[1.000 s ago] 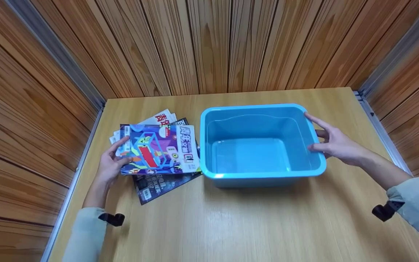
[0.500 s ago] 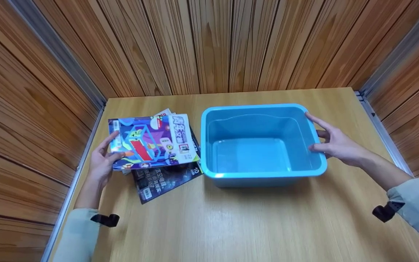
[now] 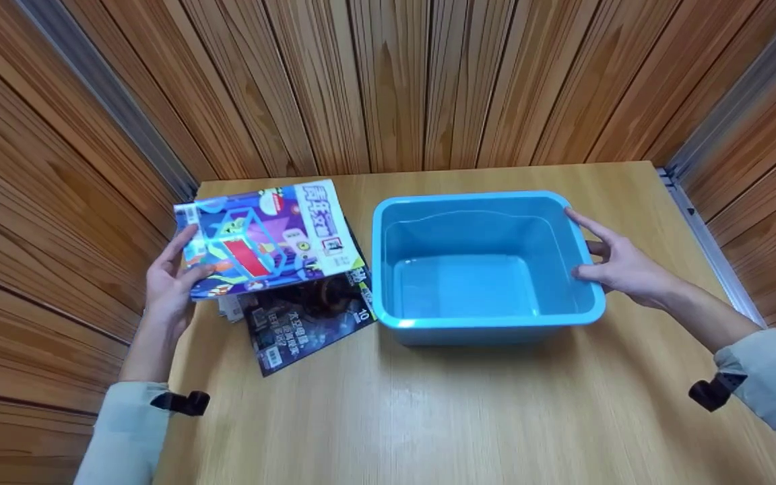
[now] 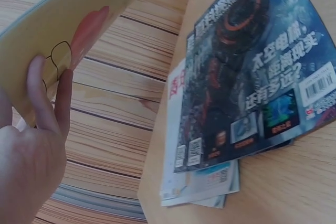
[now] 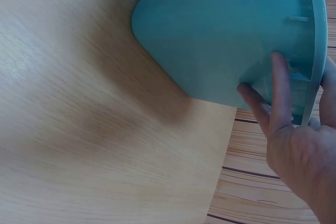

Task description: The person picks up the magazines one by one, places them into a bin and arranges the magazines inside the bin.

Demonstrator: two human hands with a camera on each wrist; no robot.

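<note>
My left hand [image 3: 171, 279] grips a colourful magazine [image 3: 263, 237] by its left edge and holds it lifted above a small pile. In the left wrist view the fingers [image 4: 44, 95] press its yellow underside [image 4: 68, 22]. Below lies a dark magazine [image 3: 307, 313] [image 4: 252, 72] on top of white ones [image 4: 199, 182]. An empty blue plastic tub [image 3: 388, 222] stands at the table's middle. My right hand [image 3: 620, 266] holds the tub's right rim, thumb inside and fingers [image 5: 278, 95] under the lip of its outer wall [image 5: 220, 30].
The wooden table [image 3: 469, 417] is boxed in by wood-panelled walls [image 3: 388, 81] at the back and both sides, with metal strips in the corners. Bare tabletop lies in front of the tub and behind it.
My left hand has lifted the colourful magazine up and back off the pile, uncovering the dark magazine. The right hand and the tub have stayed put.
</note>
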